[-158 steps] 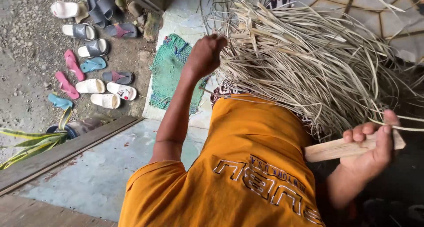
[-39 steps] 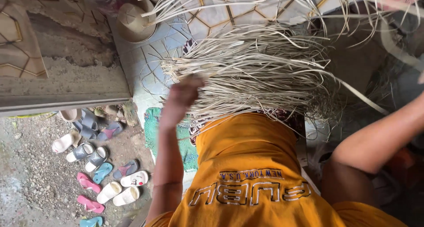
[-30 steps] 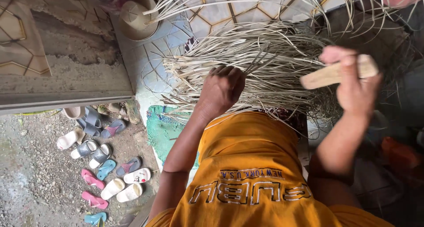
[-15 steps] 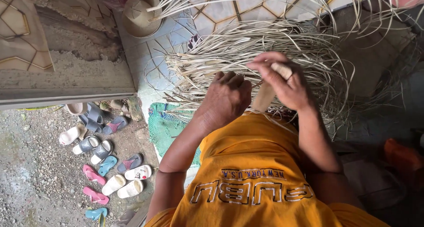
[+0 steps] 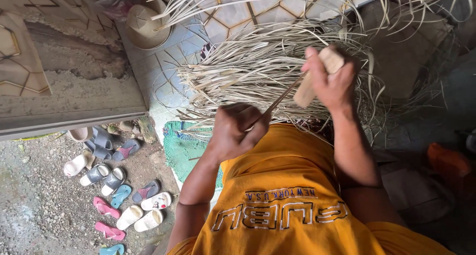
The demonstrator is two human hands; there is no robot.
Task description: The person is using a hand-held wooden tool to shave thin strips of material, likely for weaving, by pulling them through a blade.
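Gripping a pale wooden tool (image 5: 317,79) in your right hand (image 5: 331,81); left hand (image 5: 237,131) pinches one thin tan strip (image 5: 282,97), taut between both hands, above the dry strip pile (image 5: 258,66).

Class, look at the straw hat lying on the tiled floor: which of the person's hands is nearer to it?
The left hand, below and right of the straw hat, is nearer. The right hand, gripping a wooden tool, is farther right.
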